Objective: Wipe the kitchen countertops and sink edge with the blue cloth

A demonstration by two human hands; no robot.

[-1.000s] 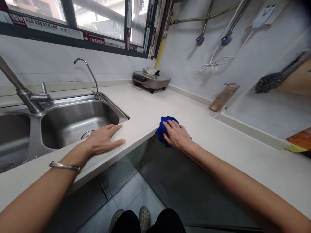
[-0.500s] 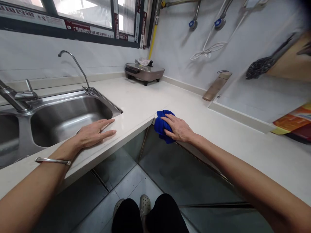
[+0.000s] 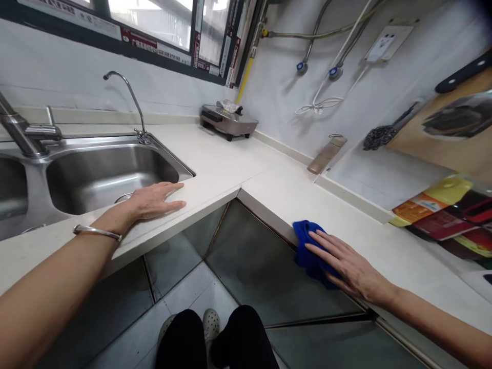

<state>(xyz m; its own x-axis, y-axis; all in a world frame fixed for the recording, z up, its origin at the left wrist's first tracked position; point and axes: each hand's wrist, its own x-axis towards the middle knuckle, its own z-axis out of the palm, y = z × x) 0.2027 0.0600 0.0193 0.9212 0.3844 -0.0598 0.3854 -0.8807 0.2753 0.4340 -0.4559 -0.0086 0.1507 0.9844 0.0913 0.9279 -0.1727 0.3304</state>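
A blue cloth point(image 3: 310, 251) lies over the front edge of the right-hand counter point(image 3: 292, 197), part of it hanging down against the cabinet front. My right hand point(image 3: 346, 264) is pressed on it, fingers reaching over the cloth and holding it to the edge. On the counter strip in front of the steel sink point(image 3: 111, 177) rests my left hand point(image 3: 156, 201), flat with thumb and fingers apart and nothing in it. A silver bangle point(image 3: 98, 232) circles the left wrist.
An electric pan point(image 3: 229, 122) stands in the back corner. Against the right wall lean a brown bottle point(image 3: 326, 155) and, nearer, colourful packages point(image 3: 434, 205). Two taps rise behind the sink. Glass-fronted cabinets point(image 3: 265, 261) run below the counter.
My right hand has moved the blue cloth from the counter's inner corner along the right-hand edge, towards me and to the right. The view has turned slightly right. My left hand stays on the counter.
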